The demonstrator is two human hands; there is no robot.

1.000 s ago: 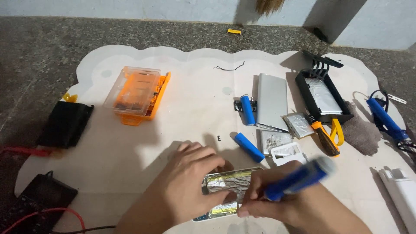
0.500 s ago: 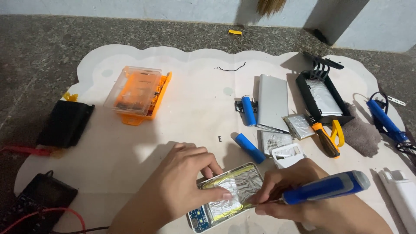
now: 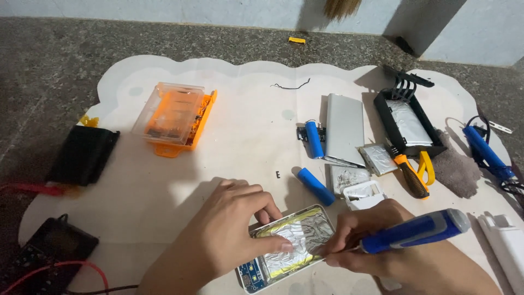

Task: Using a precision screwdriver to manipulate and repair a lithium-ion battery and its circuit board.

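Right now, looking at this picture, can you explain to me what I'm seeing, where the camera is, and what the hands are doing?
The camera sits on a person's head, looking down at their own two bare hands; there is no machine. The left hand presses on a silver foil-wrapped flat pack lying in an open white casing. The right hand grips a blue-handled tool whose tip meets the pack's edge. All this lies on a cream scalloped mat on a grey stone floor. Also there: a clear-lidded orange box, two blue cylindrical cells, a silver flat slab, a black tray and an orange-handled screwdriver.
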